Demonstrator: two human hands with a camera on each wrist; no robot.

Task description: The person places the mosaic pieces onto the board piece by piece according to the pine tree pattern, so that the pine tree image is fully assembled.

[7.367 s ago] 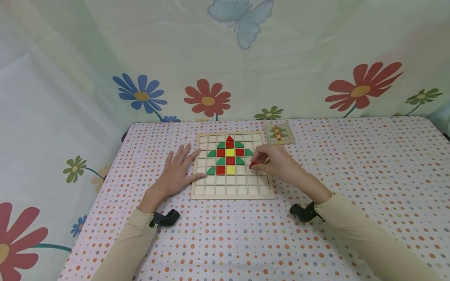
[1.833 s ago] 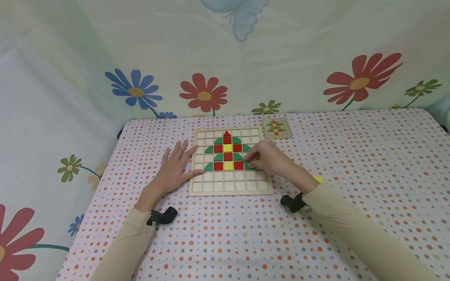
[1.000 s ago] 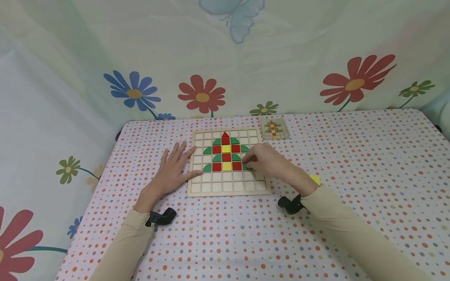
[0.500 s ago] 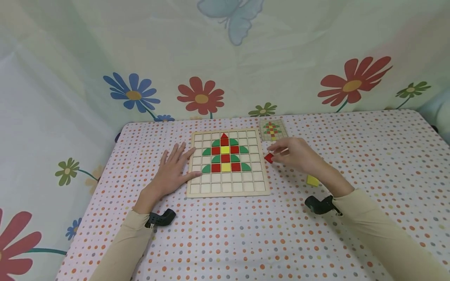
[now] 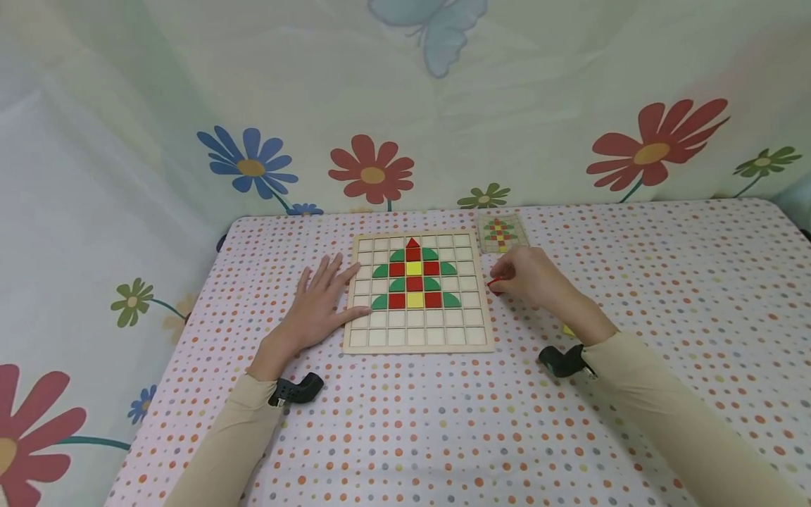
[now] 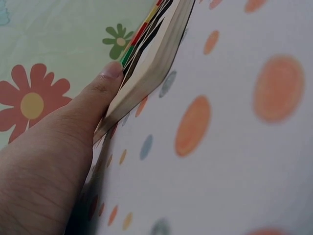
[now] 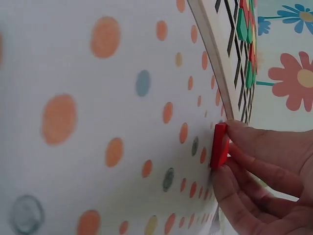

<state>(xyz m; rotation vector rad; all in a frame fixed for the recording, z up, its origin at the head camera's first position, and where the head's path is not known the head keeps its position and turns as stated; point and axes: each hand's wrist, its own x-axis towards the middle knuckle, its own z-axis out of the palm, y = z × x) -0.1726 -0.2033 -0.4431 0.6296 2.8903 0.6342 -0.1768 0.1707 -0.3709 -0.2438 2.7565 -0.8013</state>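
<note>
A wooden grid board (image 5: 418, 339) carries red, yellow and green tiles laid in a tree shape. My left hand (image 5: 315, 308) lies with spread fingers on the board's left edge; in the left wrist view its thumb (image 6: 93, 100) rests on the rim. Just off the board's right edge, my right hand (image 5: 529, 276) pinches a red tile (image 7: 219, 146) between thumb and fingers, low over the tablecloth. The tile stands on edge in the right wrist view and is mostly hidden by the fingers in the head view.
A small pattern card (image 5: 503, 234) printed with the same tree lies behind the board's right corner. A yellow tile (image 5: 568, 329) sits partly hidden under the right wrist. The dotted tablecloth (image 5: 405, 429) covers the table, and a flowered curtain (image 5: 538, 105) hangs behind it.
A red square, then a green quarter-round tile, went into the lower tree row. My right hand then moved right, off the board, and picked at the red tile. My left hand stayed put.
</note>
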